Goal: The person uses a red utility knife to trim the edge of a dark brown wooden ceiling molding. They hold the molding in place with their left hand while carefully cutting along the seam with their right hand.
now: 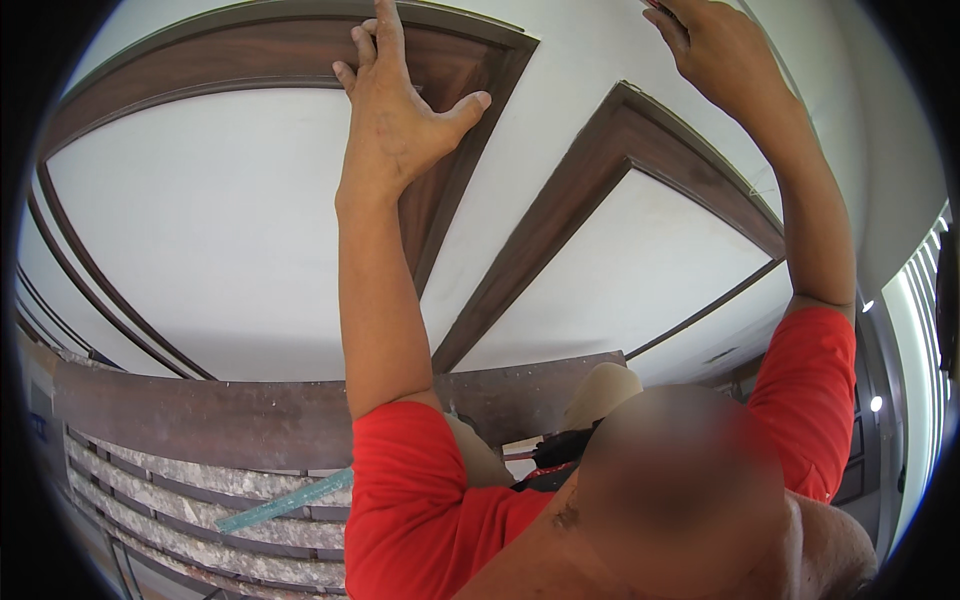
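Observation:
Both my arms are raised in front of a white surface point(210, 220) with dark brown wooden moulding. My left hand point(390, 125) is open, thumb out to the right, fingers spread and pointing up over the wide brown moulding point(240, 55); whether it touches the wood I cannot tell. My right hand point(728, 55) is higher and further right, closed at the upper edge of the view. A small bit of something red and dark point(655, 5) shows at its fingertips, mostly cut off. Below that hand runs a second brown moulding point(580, 185) with an angled corner.
A brown plank point(200, 415) crosses in front of my body. Below it lie whitish, stained slats point(290, 530) with gaps and a teal strip point(285, 500). At the far right are bright vertical strips point(920, 310) and a round lamp point(876, 404).

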`<state>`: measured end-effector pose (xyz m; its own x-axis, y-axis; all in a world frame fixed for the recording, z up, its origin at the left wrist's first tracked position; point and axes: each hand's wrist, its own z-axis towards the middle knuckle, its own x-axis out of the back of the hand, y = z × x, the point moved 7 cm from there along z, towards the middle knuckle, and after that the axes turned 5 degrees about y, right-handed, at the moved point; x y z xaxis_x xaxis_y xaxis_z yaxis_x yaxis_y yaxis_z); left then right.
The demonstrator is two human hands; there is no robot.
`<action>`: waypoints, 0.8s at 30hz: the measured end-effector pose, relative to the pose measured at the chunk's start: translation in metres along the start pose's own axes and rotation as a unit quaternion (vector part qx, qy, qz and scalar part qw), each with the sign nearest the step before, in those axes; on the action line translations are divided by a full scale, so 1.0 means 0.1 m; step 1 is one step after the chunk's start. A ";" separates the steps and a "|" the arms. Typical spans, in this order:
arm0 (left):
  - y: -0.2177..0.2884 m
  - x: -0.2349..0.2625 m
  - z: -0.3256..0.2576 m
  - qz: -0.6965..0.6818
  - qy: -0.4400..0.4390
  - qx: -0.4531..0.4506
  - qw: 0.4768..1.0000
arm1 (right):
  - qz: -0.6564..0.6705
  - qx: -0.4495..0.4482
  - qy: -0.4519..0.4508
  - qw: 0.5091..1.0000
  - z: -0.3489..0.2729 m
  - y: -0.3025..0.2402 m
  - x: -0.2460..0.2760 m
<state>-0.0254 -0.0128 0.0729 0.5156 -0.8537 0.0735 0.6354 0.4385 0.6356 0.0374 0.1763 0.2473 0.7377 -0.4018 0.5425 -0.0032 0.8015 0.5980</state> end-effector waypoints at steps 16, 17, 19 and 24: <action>-0.14 -0.13 -0.06 -0.019 0.035 -0.075 0.996 | -0.012 0.033 0.033 0.999 -0.07 0.21 -0.17; -0.14 -0.13 -0.05 -0.016 0.033 -0.075 0.996 | -0.009 0.039 0.041 0.998 -0.08 0.22 -0.17; -0.14 -0.13 -0.04 -0.009 0.029 -0.076 0.997 | -0.003 0.051 0.056 0.997 -0.09 0.24 -0.17; -0.11 -0.12 -0.05 -0.021 0.031 -0.084 0.996 | 0.024 0.053 0.065 0.996 -0.10 0.28 -0.19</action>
<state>-0.0363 -0.0060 0.0613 0.5177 -0.8556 -0.0018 0.7420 0.4479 0.4988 0.0300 0.2112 0.2479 0.8155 -0.2977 0.4962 -0.1075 0.7646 0.6354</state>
